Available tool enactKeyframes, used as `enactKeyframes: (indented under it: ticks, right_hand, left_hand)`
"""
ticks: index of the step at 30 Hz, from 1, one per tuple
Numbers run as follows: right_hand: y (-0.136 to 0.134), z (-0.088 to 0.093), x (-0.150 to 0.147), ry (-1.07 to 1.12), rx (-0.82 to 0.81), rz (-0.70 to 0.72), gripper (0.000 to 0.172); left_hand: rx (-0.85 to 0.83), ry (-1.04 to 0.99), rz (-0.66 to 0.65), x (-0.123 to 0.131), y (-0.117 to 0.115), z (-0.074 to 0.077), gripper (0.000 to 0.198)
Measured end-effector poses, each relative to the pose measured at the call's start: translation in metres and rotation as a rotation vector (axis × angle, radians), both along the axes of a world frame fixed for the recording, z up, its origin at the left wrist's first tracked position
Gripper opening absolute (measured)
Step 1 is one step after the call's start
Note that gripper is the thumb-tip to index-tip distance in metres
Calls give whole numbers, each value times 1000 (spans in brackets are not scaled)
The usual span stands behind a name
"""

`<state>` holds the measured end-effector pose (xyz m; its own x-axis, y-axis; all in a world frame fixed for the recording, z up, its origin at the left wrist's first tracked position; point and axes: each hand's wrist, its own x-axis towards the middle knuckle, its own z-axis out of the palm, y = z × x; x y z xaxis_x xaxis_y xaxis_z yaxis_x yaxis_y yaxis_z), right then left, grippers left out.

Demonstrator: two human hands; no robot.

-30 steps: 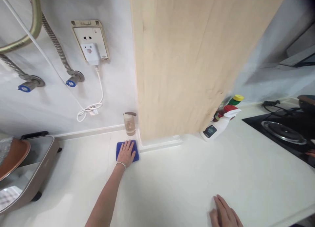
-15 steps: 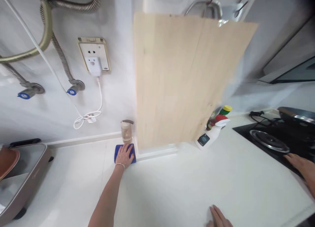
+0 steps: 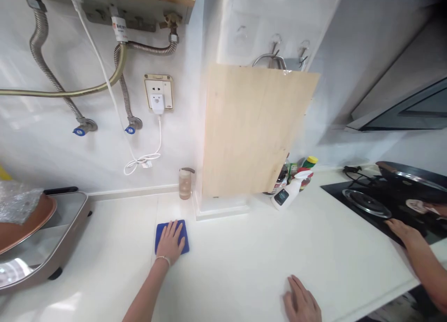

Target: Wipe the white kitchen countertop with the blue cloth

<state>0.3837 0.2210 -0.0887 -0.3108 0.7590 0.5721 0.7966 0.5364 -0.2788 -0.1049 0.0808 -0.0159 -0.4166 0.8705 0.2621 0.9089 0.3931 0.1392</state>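
My left hand [image 3: 170, 243], with a thin bracelet at its wrist, lies flat with spread fingers on a folded blue cloth [image 3: 185, 246]. The cloth is on the white countertop [image 3: 223, 266]. Behind it, against the wall, stands a clear bottle [image 3: 185, 184] with a brown strap and liquid inside. Low in the picture, my right hand [image 3: 303, 303] rests on the countertop, fingers stretched and thumb apart, holding nothing.
Another person's hand [image 3: 401, 231] rests at the black cooktop [image 3: 335, 191]. A wooden board [image 3: 254, 131] hangs before the pillar. A spray bottle [image 3: 288, 194] and other bottles stand beside it. An electric pan [image 3: 71, 229] sits left. A plug fills the wall socket [image 3: 159, 91].
My left hand has drawn the blue cloth back from the bottle and pillar toward me. The camera view has shifted, and more of my right hand shows.
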Motion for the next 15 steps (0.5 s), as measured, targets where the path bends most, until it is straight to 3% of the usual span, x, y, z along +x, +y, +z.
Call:
enactKeyframes:
  ticks: [4,7,11,15]
  right_hand:
    - [-6,9,-4,-8,13,4,50]
    - [-9,14,-7,8,2,-18,49]
    - [-10,19,-8,18,-19,-20,50]
    - [-10,23,-5,-12,-47,10,52]
  left_hand:
    - [-45,5,-79,-28,-60,1,54]
    - [-35,6,27,-32,-87,2,56]
    - [26,19,246,-4,-90,-6,62]
    - [1,16,349,20,-66,-7,67]
